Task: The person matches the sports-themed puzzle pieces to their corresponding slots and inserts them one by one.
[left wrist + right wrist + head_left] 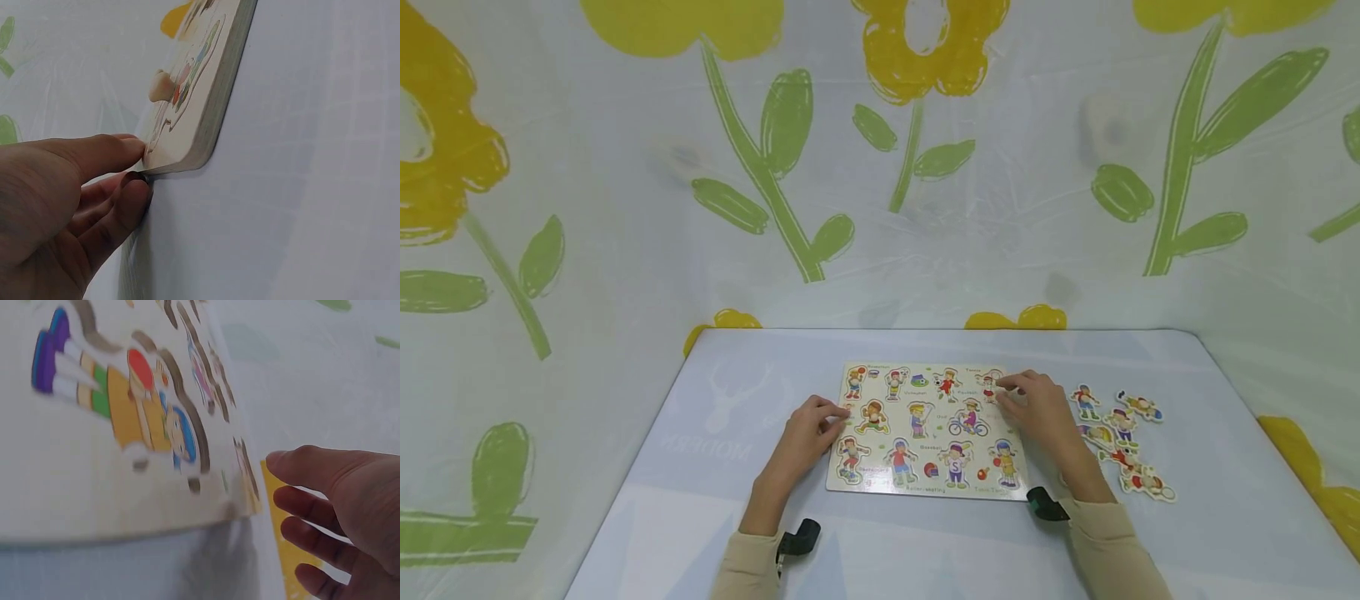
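Observation:
A wooden puzzle board (832,479) lies on the table, bearing rows of cut-out children playing sports. My left hand (809,433) pinches its left edge; in the left wrist view the thumb (112,155) touches the upper face and the fingers lie against the edge below. A pale wooden knob (161,85) stands up from a piece there. Near the board's upper right corner, my right hand (1036,407) hovers beside the tennis figure (989,387). In the right wrist view its thumb (306,465) and fingers are spread apart, holding nothing visible.
Several loose figure pieces (1146,482) lie in a cluster on the white table (925,550), right of the board and the right forearm. Dark wrist mounts (799,537) sit by both sleeves. A flower-printed curtain (1000,233) hangs behind the table.

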Tool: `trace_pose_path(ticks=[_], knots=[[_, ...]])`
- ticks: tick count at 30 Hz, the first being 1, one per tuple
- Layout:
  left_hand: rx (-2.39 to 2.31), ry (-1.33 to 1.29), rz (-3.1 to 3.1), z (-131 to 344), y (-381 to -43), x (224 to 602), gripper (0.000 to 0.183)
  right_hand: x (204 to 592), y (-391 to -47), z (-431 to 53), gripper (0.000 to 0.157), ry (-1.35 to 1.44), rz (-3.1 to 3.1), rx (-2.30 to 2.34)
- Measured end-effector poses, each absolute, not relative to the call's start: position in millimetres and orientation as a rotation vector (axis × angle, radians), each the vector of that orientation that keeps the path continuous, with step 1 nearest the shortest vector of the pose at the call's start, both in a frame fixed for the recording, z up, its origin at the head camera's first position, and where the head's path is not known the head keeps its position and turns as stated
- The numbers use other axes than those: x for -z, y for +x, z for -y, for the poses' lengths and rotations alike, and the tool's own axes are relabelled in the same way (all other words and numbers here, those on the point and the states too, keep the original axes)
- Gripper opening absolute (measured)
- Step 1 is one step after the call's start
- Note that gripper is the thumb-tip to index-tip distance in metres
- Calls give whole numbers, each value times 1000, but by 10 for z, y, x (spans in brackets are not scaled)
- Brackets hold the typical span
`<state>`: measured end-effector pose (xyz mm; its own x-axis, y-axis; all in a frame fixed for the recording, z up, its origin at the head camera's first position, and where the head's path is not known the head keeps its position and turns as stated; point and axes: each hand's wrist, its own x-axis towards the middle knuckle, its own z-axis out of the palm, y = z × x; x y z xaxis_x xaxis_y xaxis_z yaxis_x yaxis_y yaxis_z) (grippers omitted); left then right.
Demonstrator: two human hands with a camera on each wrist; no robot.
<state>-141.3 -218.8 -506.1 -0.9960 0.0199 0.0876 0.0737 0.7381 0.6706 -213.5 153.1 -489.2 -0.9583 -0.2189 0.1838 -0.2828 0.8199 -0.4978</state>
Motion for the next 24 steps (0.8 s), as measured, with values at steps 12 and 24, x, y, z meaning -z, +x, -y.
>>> trace_pose_path(ticks=[12, 24], knots=[[1110, -56, 2873, 2197, -1428, 5069, 17, 4898, -2136, -1849, 27, 308, 2883, -797], [1101, -55, 2870, 2191, -1427, 5096, 16, 4912, -2136, -2089, 28, 260, 2849, -784]])
